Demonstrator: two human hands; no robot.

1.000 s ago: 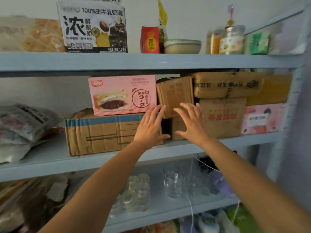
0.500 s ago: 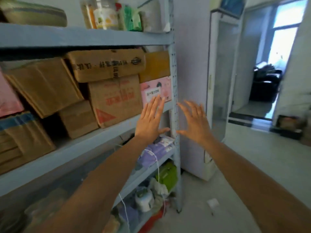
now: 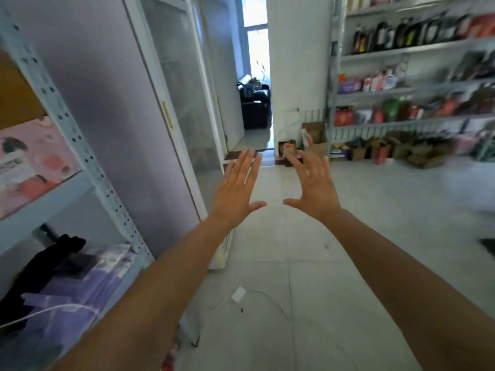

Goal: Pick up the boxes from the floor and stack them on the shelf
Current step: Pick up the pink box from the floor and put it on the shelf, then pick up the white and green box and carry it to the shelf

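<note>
One tiled floor (image 3: pixel 348 263) beside blue shelf (image 3: pixel 88 167)

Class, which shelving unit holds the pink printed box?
The pale-blue perforated metal unit at left; the grey metal unit at right carries dark bottles instead.

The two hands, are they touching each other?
Apart. The head view shows the left hand and right hand both spread open, with a strip of floor visible between their thumb tips.
</note>
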